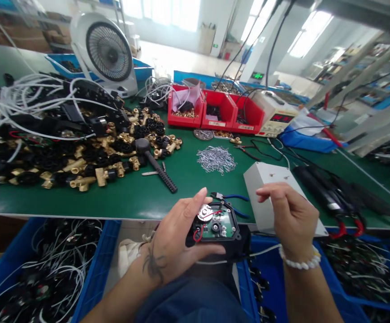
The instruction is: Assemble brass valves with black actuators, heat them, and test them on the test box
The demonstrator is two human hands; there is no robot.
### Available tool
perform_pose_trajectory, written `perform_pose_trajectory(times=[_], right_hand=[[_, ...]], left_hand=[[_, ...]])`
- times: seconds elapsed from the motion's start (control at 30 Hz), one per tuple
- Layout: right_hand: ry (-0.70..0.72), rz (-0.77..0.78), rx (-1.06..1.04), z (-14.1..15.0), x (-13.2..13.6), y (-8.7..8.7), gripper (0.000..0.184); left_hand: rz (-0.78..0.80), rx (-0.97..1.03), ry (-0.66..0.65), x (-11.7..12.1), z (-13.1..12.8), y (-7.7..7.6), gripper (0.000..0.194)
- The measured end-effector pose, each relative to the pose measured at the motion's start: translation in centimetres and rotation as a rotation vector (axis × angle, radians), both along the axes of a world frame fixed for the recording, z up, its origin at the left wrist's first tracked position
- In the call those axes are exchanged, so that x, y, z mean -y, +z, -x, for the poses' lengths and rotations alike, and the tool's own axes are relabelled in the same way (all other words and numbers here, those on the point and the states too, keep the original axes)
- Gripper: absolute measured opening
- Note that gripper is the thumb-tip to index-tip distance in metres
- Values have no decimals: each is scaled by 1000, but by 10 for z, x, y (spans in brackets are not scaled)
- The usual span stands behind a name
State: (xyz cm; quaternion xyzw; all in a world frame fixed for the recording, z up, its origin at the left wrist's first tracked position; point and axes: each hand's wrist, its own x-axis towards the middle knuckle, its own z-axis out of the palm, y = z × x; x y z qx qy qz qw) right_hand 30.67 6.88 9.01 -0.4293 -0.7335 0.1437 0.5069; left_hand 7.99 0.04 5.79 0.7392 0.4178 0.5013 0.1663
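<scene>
My left hand (178, 229) is closed round a black plastic housing (237, 231), held near the table's front edge with its open side up. Inside the housing are a green circuit board (228, 224), a round silver motor (205, 212) and a red wire loop. A white cable trails from the housing to the right. My right hand (291, 215) is over a pale grey box (260, 193) with two toggle switches, its fingers curled together. Whatever those fingers hold, if anything, is hidden. Blue-handled cutters (231, 196) lie just behind the housing.
A black mallet (154, 163) lies left of a pile of small metal clips (217, 159). Brass fittings (84, 183) and cabled black units crowd the left. Red bins (217, 121), a power supply (277, 114) and a fan (109, 51) stand behind. Blue crates (106, 251) flank my lap.
</scene>
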Motion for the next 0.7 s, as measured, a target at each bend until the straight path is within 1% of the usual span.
perform_pose_trajectory(times=[0.07,0.13,0.17,0.23,0.33,0.43,0.5,0.57,0.7], right_hand=[[112,187,-293,15,4,9,26],[259,376,-638,28,1,18,28],[315,451,-767,33,-4,21,30],[372,540,-923,40,-15,25,33],[402,554,-1034,48,-27,26,33],[427,579,-1123,55,-29,26,31],[428,603,-1179,59,-28,29,33],[420,596,-1194,63,-25,34,34],[398,538,-1138,67,-17,46,36]], left_hand=[[24,-25,27,2,0,-2,89],[40,-50,52,-2,0,-8,87],[41,-60,59,-6,0,-12,85],[35,-80,73,-18,0,-25,79],[23,-118,113,-37,-1,-46,68],[72,-115,134,-44,0,-62,60],[112,-106,130,-44,0,-68,60],[133,-109,124,-42,-1,-72,60],[158,-154,132,-46,-3,-81,60]])
